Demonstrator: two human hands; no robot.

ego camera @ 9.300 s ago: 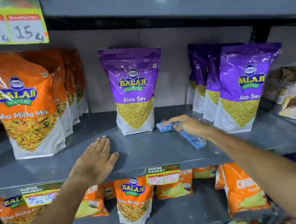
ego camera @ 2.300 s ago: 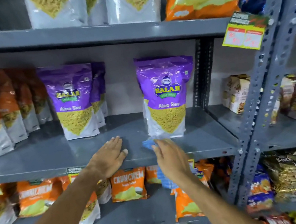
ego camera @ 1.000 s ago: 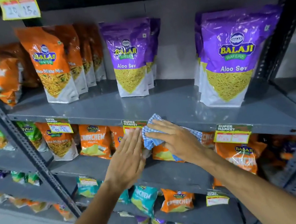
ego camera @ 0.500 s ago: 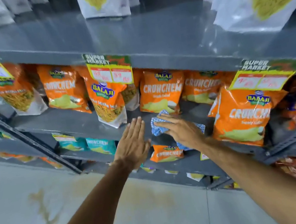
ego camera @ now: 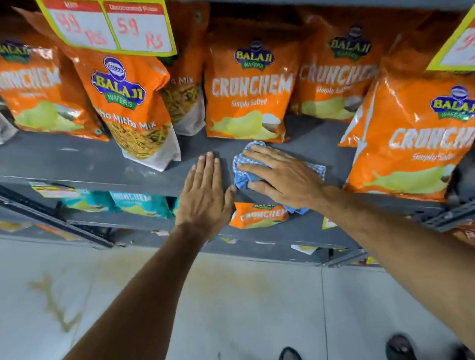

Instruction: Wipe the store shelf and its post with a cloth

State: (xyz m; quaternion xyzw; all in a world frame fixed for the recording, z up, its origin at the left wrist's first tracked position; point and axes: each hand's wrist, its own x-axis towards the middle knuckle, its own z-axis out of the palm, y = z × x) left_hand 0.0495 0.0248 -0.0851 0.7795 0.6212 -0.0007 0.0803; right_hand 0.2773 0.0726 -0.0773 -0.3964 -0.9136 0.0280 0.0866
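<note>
Pressing a crumpled checked cloth flat-fingered with your right hand, you are resting your straight-fingered left hand near glossy "Crunchem" bags.

Cloth: blue-and-white check. Shelf: grey. Bags: orange with white lettering. Tag: yellow, red figures. Lower bags look teal, though blurred.

Right hand atop cloth on shelf

A shop: grey metal shelf stocked with snack packets, handwritten rupee price tags clipped on.
</note>
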